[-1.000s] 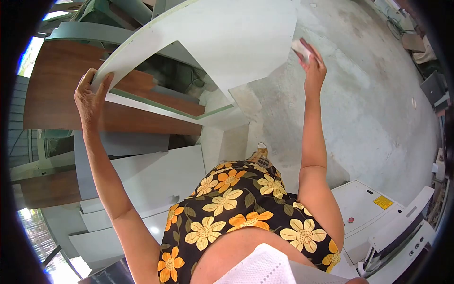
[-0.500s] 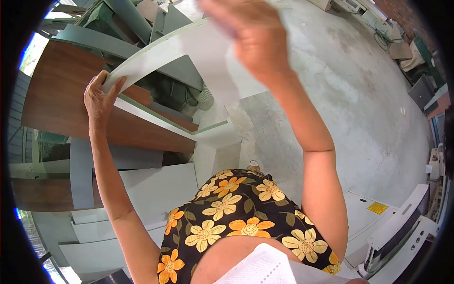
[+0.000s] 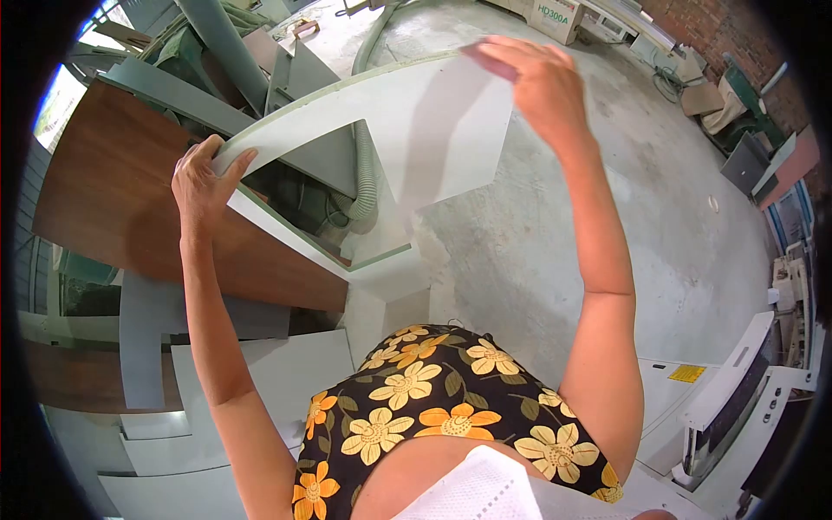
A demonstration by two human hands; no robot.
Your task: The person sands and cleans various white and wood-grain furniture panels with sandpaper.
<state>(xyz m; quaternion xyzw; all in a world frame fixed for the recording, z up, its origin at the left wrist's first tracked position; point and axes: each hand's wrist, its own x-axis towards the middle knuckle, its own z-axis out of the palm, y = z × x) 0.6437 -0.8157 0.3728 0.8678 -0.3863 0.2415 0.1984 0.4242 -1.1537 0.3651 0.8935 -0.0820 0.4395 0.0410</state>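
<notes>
A large white panel (image 3: 459,113) with a cut-out opening stands in front of me, its edge curving across the view. My left hand (image 3: 204,178) grips the panel's narrow left end, thumb on the near face and fingers over the edge. My right hand (image 3: 546,87) is raised at the panel's far right corner, fingers pressed together around a small dark flat piece (image 3: 490,61) that lies against the top edge. What that piece is, I cannot make out. Through the cut-out a ribbed hose (image 3: 364,178) shows.
Brown wood boards (image 3: 130,191) and grey panels lean at the left. White boards (image 3: 277,368) lie below them. A white machine (image 3: 728,399) stands at the lower right. Boards and green items (image 3: 741,104) sit by the brick wall, near a box (image 3: 553,19).
My right hand has moved right and slightly down, along to the panel's far corner. My left hand keeps its grip, slightly farther right in view. The view has shifted, showing more of the far floor.
</notes>
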